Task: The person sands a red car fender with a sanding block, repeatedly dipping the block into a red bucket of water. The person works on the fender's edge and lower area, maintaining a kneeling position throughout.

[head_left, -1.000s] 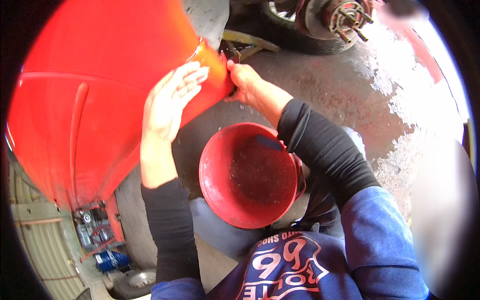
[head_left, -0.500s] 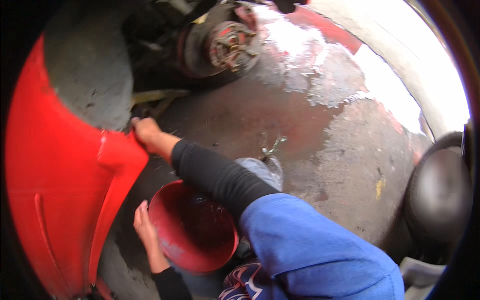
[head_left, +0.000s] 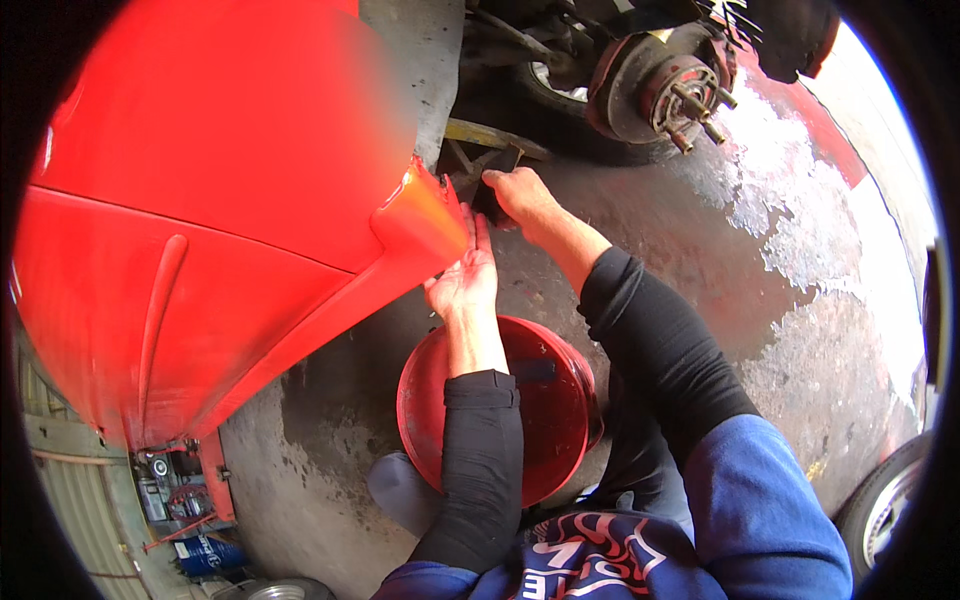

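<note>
A red car body panel (head_left: 200, 290) fills the left side, its lower corner an orange-tinted patch with a ragged edge. My left hand (head_left: 468, 280) lies palm up with its fingers stretched along the underside of that corner. Just right of the corner, my right hand (head_left: 522, 200) is closed, its thumb and fingers round a dark flat piece (head_left: 486, 204) whose kind I cannot make out. Below my forearms a round red tub (head_left: 550, 440) stands between my legs, partly covered by my left arm.
A bare wheel hub with brake disc (head_left: 645, 95) and studs sticks out beyond my hands, above a tyre lying on the floor. A yellowish stand (head_left: 490, 135) sits behind the corner. A wheel (head_left: 885, 505) is at the right edge; a red jack (head_left: 215, 475) and blue can (head_left: 205, 553) at lower left.
My left hand has gone from beside the tub up to the panel's corner. My right hand has come off the panel's edge. The view has swung left, showing more of the panel.
</note>
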{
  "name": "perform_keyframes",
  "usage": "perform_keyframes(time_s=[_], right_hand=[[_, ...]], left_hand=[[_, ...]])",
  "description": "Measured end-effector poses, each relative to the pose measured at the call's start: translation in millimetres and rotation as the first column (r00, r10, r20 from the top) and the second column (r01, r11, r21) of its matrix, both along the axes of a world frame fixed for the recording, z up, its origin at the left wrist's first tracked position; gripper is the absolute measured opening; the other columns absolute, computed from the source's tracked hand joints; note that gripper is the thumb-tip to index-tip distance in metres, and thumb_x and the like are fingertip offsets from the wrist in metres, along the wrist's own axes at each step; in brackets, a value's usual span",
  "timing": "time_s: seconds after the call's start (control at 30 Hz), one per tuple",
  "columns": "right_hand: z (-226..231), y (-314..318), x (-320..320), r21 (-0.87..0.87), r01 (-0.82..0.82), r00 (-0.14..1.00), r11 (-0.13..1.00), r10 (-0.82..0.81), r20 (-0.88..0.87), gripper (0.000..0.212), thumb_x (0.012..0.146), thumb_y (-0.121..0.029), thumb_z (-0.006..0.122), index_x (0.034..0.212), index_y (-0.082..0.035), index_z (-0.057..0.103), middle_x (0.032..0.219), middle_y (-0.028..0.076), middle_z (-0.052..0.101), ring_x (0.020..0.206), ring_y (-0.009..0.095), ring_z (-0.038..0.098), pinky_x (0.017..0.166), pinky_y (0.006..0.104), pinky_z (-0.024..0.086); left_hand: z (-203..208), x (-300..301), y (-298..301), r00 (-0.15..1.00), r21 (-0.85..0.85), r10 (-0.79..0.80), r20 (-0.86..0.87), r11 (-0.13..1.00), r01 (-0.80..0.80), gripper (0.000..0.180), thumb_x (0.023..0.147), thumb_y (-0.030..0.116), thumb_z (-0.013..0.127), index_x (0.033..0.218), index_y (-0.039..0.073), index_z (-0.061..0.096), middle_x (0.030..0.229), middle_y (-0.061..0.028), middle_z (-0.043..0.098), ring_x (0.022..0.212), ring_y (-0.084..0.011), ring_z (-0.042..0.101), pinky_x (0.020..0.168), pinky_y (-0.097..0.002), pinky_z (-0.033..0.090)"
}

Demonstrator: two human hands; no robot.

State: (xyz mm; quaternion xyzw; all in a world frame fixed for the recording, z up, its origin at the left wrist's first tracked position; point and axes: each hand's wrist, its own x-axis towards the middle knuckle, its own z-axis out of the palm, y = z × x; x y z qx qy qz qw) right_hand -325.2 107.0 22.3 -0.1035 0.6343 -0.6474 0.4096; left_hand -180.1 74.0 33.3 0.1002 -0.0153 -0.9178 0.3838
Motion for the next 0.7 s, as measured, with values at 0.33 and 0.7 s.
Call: perform_keyframes(time_s=[0.33, 0.7], right_hand=[[-4, -27, 26, -0.290, 0.051, 0.874, 0.956, 0.098, 0.477, 0.037, 0.099, -0.034, 0.047, 0.109, -0.001, 0.061, 0.102, 0.010, 0.069, 0.087, 0.026, 0.068, 0.076, 0.0442, 0.055], [7, -26, 51, -0.269, -0.029, 0.724, 0.963, 0.206, 0.659, 0.050, 0.104, -0.048, 0.033, 0.118, -0.005, 0.055, 0.109, 0.013, 0.065, 0.091, 0.028, 0.064, 0.080, 0.0523, 0.054]], left_hand=[[-2, 71, -21, 0.977, -0.031, 0.163, 0.137, 0.987, -0.161, 0.088, 0.096, 0.067, 0.024, 0.149, -0.002, 0.024, 0.158, -0.0165, 0.024, 0.147, -0.0341, 0.021, 0.119, -0.0533, 0.019], [16, 93, -53, 0.870, 0.031, 0.408, 0.278, 0.901, -0.433, 0.087, 0.095, 0.069, 0.028, 0.135, -0.007, 0.044, 0.143, -0.0236, 0.045, 0.135, -0.0378, 0.041, 0.113, -0.0538, 0.032]])
